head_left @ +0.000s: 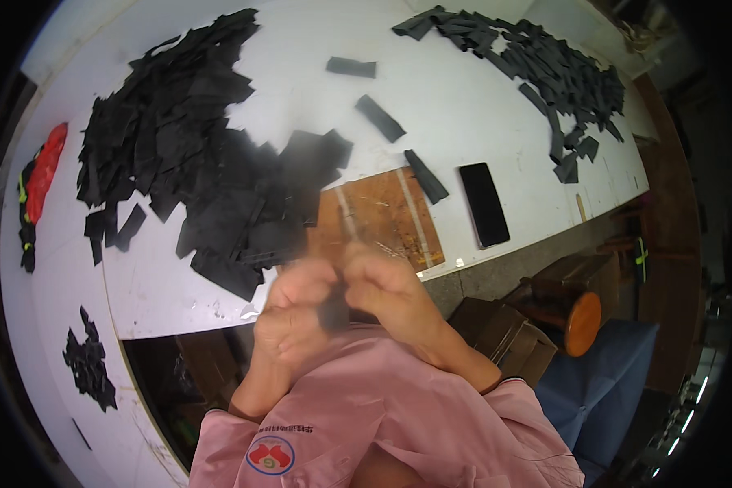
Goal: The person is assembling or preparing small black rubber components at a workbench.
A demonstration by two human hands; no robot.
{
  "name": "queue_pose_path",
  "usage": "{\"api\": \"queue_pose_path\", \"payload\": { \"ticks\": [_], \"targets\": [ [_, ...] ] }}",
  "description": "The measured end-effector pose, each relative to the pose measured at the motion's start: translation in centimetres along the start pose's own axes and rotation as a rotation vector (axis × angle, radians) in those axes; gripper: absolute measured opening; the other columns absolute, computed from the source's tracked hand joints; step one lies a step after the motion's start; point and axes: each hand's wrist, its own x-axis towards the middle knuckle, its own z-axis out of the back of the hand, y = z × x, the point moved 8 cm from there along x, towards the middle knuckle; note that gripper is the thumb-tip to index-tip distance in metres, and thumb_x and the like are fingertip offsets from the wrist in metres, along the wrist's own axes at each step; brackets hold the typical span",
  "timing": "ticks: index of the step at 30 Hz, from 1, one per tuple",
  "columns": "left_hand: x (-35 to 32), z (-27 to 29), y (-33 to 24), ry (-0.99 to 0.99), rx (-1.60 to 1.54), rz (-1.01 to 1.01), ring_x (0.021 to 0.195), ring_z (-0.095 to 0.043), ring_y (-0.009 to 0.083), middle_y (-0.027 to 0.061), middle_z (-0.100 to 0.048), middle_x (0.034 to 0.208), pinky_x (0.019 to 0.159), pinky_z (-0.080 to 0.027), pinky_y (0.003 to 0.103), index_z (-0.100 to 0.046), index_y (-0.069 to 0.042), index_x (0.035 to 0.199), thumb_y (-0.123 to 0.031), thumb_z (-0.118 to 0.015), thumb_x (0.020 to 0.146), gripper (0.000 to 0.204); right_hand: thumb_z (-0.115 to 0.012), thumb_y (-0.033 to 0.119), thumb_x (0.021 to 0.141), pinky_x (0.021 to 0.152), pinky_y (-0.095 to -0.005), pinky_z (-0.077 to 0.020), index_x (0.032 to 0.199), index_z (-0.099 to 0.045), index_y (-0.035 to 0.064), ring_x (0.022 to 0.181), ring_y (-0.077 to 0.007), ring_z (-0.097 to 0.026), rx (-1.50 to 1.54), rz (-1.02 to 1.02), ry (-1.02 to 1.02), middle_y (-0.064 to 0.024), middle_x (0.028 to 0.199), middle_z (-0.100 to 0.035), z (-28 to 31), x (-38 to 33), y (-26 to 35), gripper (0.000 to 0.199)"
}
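Note:
Both hands meet close to my body, over the near edge of the white table, and are somewhat smeared by motion. My left hand [297,313] is closed on a small black fabric piece [333,315], which hangs below its fingers. Against that piece my right hand [382,285] is curled too, its fingertips pinched at the piece's upper edge. Just beyond the hands lies a brown wooden board [374,215] set on the tabletop. A large heap of flat black fabric pieces [171,130] spreads from the board to the far left.
Folded dark strips [545,65] are piled at the far right, with loose strips [380,119] toward the middle. A black phone [484,205] lies right of the board. At left are a red bundle [47,172] and a smaller black pile [89,362]. Cardboard boxes [496,337] and a stool [584,324] stand lower right.

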Motion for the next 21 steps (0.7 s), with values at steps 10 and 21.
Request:
{"api": "queue_pose_path", "payload": {
  "ticks": [10,21],
  "targets": [
    [4.4,-5.3,-2.4,0.169,-0.184,0.060,0.032,-0.035,0.0054,0.0069,-0.048,0.060,0.026,-0.029,0.019,-0.024,0.006,0.127,0.004,-0.035,0.079,0.049,-0.053,0.016,0.083,0.055,-0.0195,-0.0350,0.073,-0.052,0.0024,0.058,-0.0069,-0.041,-0.321,0.130,-0.098,0.0004,0.068,-0.046,2.3,4.2,6.4,0.017],
    [4.6,-0.4,-2.1,-0.105,0.305,-0.036,0.038,-0.038,0.0040,0.0100,-0.057,0.089,0.032,-0.031,0.017,-0.037,0.001,0.120,-0.003,-0.048,0.081,0.040,-0.052,0.022,0.085,0.056,-0.0191,-0.0357,0.070,-0.051,0.0047,0.061,-0.0046,-0.042,0.146,-0.132,0.163,0.0026,0.067,-0.045,3.1,5.7,-0.6,0.023]
  ]
}}
